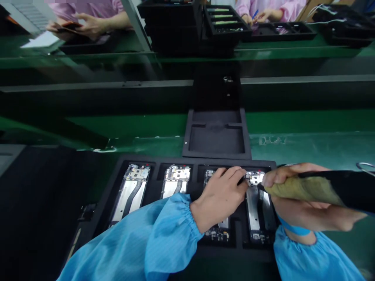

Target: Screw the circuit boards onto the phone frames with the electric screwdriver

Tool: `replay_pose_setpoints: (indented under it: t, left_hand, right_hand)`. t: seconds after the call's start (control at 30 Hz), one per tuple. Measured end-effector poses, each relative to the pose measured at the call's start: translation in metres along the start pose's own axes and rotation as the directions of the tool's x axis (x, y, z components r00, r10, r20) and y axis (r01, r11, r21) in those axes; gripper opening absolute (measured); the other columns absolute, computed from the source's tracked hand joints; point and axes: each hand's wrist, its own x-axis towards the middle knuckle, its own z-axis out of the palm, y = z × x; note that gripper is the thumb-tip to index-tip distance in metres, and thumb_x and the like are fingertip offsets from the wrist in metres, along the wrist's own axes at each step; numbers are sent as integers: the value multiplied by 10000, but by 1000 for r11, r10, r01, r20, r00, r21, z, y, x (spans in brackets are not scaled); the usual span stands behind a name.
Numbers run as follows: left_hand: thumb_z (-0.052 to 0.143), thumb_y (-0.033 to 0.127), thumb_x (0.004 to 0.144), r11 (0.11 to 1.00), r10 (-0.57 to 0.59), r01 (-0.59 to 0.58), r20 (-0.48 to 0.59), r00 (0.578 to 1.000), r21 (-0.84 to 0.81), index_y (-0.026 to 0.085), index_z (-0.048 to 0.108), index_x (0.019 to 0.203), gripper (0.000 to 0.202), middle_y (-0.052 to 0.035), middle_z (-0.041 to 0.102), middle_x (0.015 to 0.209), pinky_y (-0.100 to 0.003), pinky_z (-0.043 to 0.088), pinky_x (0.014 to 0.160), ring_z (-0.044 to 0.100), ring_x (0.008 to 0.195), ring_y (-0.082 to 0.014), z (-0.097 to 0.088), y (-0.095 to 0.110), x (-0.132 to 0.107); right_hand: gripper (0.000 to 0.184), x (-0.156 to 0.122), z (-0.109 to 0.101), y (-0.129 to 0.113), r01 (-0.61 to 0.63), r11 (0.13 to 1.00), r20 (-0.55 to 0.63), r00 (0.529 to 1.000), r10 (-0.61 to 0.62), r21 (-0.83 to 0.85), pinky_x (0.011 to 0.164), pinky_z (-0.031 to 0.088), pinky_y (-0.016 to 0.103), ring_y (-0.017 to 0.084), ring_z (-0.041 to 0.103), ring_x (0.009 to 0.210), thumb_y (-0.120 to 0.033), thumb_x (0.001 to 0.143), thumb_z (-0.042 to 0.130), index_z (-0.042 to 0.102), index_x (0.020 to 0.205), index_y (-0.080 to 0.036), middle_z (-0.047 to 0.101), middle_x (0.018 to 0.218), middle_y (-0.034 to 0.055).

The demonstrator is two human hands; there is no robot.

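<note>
My right hand (310, 212) is wrapped round a thick black screwdriver (307, 189) bound in yellowish tape. The tool lies nearly level in this view, its narrow tip over the upper part of the rightmost opened phone (253, 210). My left hand (224, 193) is bent over the neighbouring opened phone (224, 224) and covers its middle. Its thumb and fingertips close together at the upper left edge of the rightmost phone; what is between them is hidden. Both phones lie in recesses of a black foam tray (187, 255), with circuit boards showing.
Two more opened phones (133, 191) lie in the tray's left recesses. Behind it stands a black foam tray (216, 138). A metal ring (365, 167) is at the right edge. Across the green bench, co-workers in pink sleeves (288, 9) handle parts beside stacked black trays (172, 31).
</note>
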Motion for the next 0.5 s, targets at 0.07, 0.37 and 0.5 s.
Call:
replay_pose_setpoints:
  t: [0.07, 0.37, 0.5]
  left_hand:
    - [569, 210, 1030, 1000, -8, 8, 0, 1000, -3, 143, 705, 1101, 168, -114, 607, 1377, -417, 482, 993, 532, 1340, -256, 2, 1, 0]
    - [536, 179, 1039, 1000, -10, 10, -21, 1000, -17, 138, 709, 1056, 179, -104, 626, 1350, -409, 473, 986, 535, 1325, -249, 4, 1, 0]
    - [523, 177, 1043, 1000, -6, 5, -21, 1000, -17, 134, 706, 1083, 193, -115, 616, 1361, -409, 473, 987, 529, 1333, -256, 3, 2, 0]
  right_hand:
    - [540, 2, 9, 3, 14, 1000, 55, 998, -15, 12, 562, 548, 454, 252, 633, 571, -763, 781, 585, 755, 937, -275, 632, 676, 45]
    - [475, 5, 12, 3, -1, 1000, 101, 995, -3, 31, 550, 559, 445, 249, 634, 558, -672, 879, 514, 763, 922, -269, 625, 636, 52]
    - [471, 6, 11, 5, 27, 1000, 116, 993, -28, 15, 560, 557, 438, 246, 634, 569, -670, 877, 525, 757, 930, -263, 627, 658, 56]
